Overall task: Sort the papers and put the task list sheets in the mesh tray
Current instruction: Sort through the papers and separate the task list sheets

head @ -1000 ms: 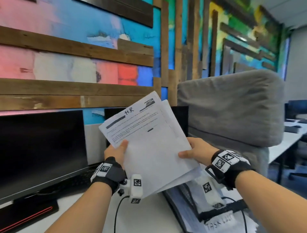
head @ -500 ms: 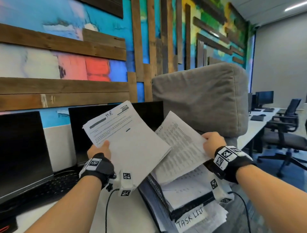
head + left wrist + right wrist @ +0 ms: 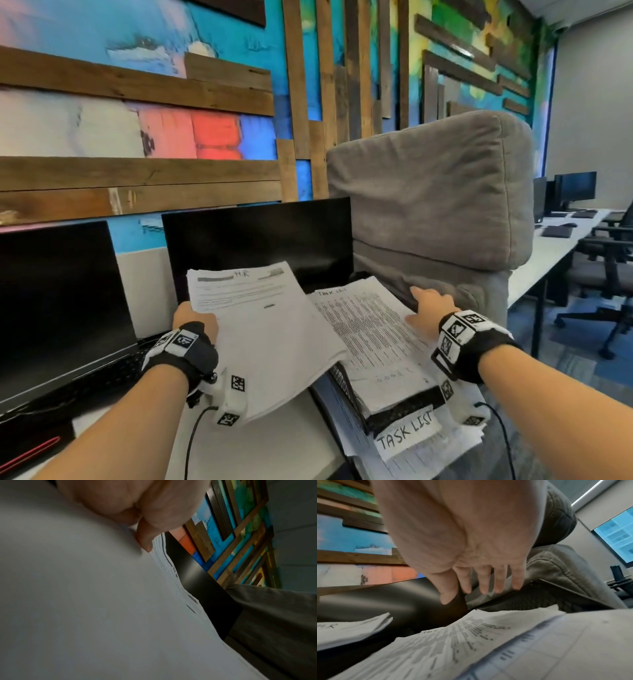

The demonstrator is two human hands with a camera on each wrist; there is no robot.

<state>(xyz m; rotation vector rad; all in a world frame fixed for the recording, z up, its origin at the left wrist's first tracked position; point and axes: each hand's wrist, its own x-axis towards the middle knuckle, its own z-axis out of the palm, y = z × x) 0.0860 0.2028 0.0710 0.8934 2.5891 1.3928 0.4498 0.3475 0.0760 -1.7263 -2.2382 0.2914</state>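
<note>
My left hand grips a small stack of papers by its left edge, the top sheet marked "HR"; the thumb presses on it. A densely printed task list sheet lies on the paper pile in the black mesh tray, which carries a "TASK LIST" label. My right hand hovers open just over the sheet's right edge, fingers straight, holding nothing. In the right wrist view the sheet lies flat below the palm.
Two dark monitors and a keyboard stand on the white desk to the left. A grey cushion leans behind the tray. Office chairs and more desks fill the right.
My right hand carried the task list sheet down onto the tray pile and let go of it. The left hand lowered the HR stack slightly. The view swung right.
</note>
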